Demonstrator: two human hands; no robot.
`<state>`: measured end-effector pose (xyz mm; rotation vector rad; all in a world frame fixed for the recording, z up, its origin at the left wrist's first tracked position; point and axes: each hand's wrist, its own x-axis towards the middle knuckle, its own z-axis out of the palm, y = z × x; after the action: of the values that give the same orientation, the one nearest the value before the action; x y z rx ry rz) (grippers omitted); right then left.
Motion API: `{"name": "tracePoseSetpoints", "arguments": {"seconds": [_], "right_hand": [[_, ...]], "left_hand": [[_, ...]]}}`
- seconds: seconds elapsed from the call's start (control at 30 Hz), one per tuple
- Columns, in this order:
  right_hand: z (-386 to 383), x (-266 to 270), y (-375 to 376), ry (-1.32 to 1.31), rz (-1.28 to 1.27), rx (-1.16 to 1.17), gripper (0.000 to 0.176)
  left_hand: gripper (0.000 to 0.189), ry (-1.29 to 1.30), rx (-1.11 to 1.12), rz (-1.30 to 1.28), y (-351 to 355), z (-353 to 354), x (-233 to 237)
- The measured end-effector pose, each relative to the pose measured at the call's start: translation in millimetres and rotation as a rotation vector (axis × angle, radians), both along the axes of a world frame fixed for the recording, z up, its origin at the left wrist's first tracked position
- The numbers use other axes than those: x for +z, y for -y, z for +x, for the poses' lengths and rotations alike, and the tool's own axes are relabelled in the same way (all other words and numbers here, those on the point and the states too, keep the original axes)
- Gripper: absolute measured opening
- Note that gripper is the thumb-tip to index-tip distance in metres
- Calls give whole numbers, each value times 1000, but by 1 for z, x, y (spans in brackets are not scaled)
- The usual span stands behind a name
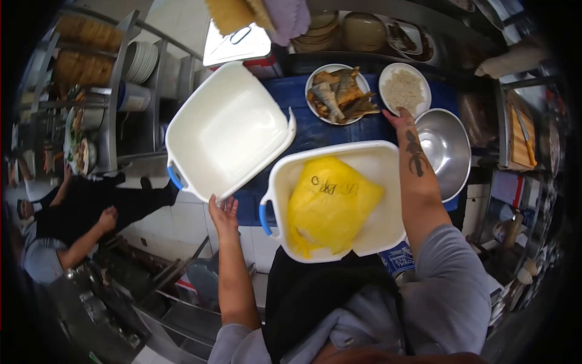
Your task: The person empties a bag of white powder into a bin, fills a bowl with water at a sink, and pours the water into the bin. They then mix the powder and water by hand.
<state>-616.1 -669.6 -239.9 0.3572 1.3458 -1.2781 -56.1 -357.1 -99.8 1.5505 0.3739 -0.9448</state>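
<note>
My left hand (225,213) grips the near rim of a white tub (227,130) with a blue handle; the tub is tilted and nothing lies in it. At the far right, my right hand (400,118) has its fingers on the edge of a white plate (386,100) holding pale grains that look like rice. Close to my body stands a second white tub (276,182), with a yellow plastic bag (333,203) marked in dark writing inside it. A steel bowl (445,151) sits beside my right forearm. Next to the plate is another plate with fish pieces (341,94).
Blue sheeting (294,91) covers the work surface. Stacked brown plates (318,30) stand on a shelf at the back. A knife (526,136) rests on a wooden board at the right. Another person (79,230) stands at the left, near racks with white plates (142,62).
</note>
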Motion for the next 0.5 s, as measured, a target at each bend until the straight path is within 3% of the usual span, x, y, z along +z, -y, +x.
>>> {"name": "tracePoseSetpoints", "arguments": {"seconds": [0.03,0.07,0.13,0.17,0.23,0.3,0.43,0.5], "right_hand": [[19,28,1,-18,170,54,33],[32,60,-3,-16,175,60,33],[59,113,-32,-426,-20,633,33],[67,124,-55,-433,10,626,33],[75,146,-115,-1085,-571,814,36],[85,187,-180,-1501,-722,1033,40],[113,214,-291,-1506,-678,1408,51],[142,243,-321,-1417,-699,1589,52]], "left_hand": [[59,13,24,9,-9,14,4],[54,122,-67,-32,-5,21,4],[44,266,-238,-25,6,23,6],[44,247,-254,-6,9,24,4],[42,242,-252,21,5,23,-5],[45,214,-283,64,6,9,1],[45,51,-416,126,-8,-6,22],[49,384,-346,264,-17,-4,17]]}}
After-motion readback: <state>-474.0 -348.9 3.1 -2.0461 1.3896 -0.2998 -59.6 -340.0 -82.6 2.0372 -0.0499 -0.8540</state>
